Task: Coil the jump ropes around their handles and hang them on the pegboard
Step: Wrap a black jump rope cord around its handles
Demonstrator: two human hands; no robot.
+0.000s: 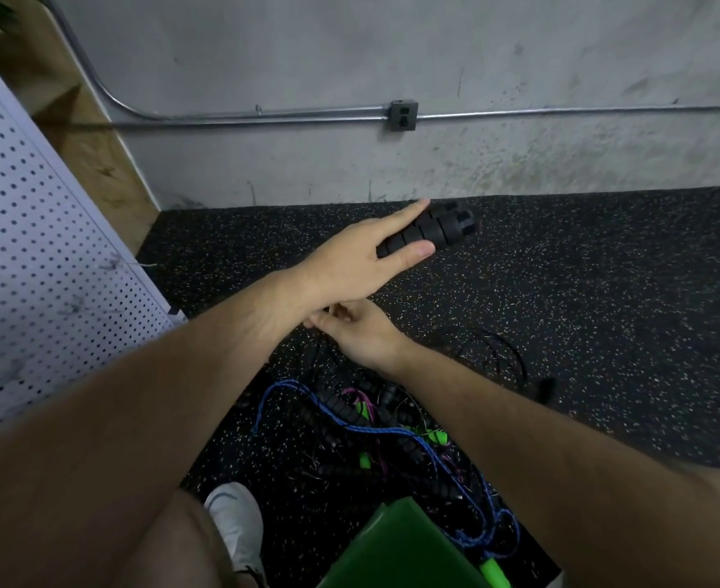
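My left hand [362,256] grips both handles [443,224] together, held out toward the floor's wall edge, ready for wrapping. Beneath it, my right hand [362,333] pinches what I judge is their rope [322,354], to feed slack.

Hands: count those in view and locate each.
2. The left hand grips the black handles at centre frame; the right hand, curled, sits just beneath the left wrist, above the tangled ropes.

Pegboard [31,248] at left, wall [350,57] behind bearing outlet box [403,115], floor mat [604,290] before it carrying jump rope tangle [371,426] at centre-front, shoe [235,515] and container [400,545] nearest; left hand [358,265] holding handles [434,229] above the mat, right hand [362,333] just beneath its wrist.
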